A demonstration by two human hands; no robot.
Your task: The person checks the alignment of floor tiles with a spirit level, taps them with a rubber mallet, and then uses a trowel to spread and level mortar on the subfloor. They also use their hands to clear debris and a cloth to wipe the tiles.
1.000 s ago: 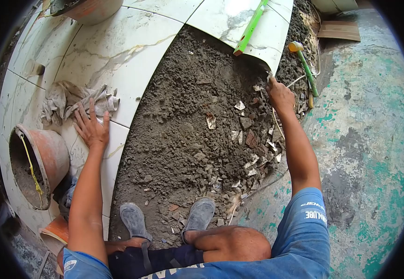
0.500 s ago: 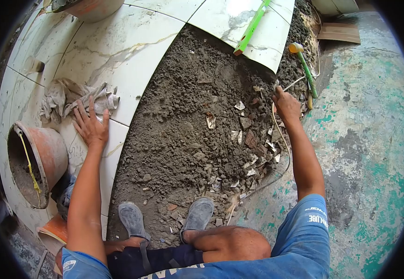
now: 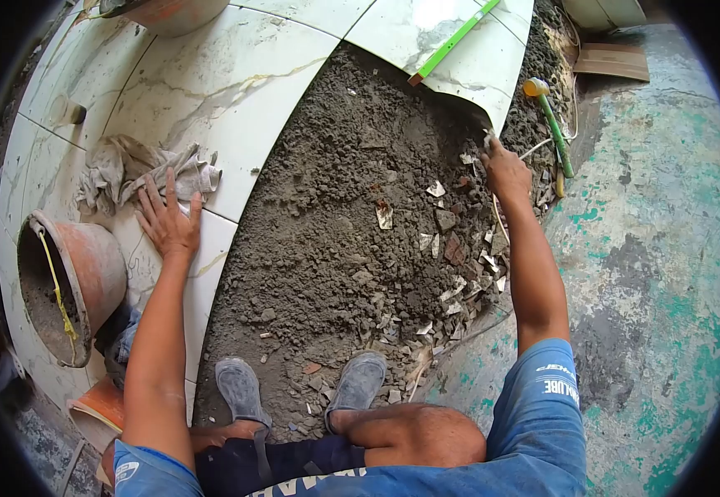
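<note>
My left hand lies spread on the marbled white tile, its fingertips against a crumpled grey rag. At the near right corner of the far tile, my right hand is closed round a small tool whose light tip shows beside the tile edge; most of it is hidden in the fist. Rough grey mortar with broken tile pieces fills the space between the hands. A green level rests on the far tile.
A mallet with a green handle lies right of my right hand, near a pale cable. Buckets stand at the left and top left. An orange container is at lower left. A brown board lies at upper right.
My right hand has shifted slightly up relative to the mortar, along the tile corner. The level's near end has swung left on the tile. My left hand keeps its place by the rag.
</note>
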